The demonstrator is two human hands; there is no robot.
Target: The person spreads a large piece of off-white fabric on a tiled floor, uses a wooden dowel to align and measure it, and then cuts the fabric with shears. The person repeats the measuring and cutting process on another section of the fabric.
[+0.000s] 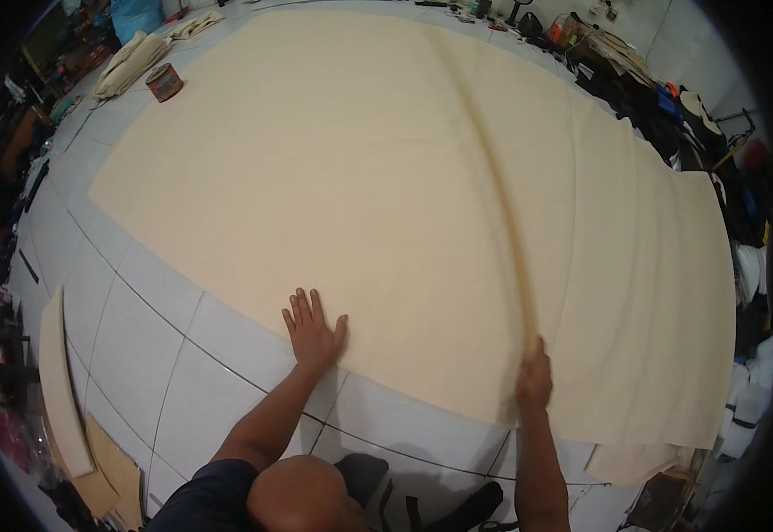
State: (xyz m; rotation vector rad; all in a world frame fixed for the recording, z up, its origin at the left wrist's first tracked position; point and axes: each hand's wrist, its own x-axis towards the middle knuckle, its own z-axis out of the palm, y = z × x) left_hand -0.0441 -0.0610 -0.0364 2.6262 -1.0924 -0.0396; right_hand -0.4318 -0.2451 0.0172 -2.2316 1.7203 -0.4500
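Note:
A large sheet of cream fabric (342, 195) lies spread over the tiled floor, smooth on the left and middle, with soft ripples toward its right side. My left hand (315, 335) rests flat on the fabric near its close edge, fingers spread. In my right hand (535, 379) is the near end of a long, thin wooden stick (503, 195), fingers wrapped round it. The stick reaches away across the fabric and looks bowed; its far end is blurred.
White floor tiles (147, 319) border the fabric. A reddish can (164, 82) stands by its far left edge, near folded cream cloth (132, 64). Dark piled goods (652, 106) line the right wall. Cream board pieces (65, 381) lie at the lower left.

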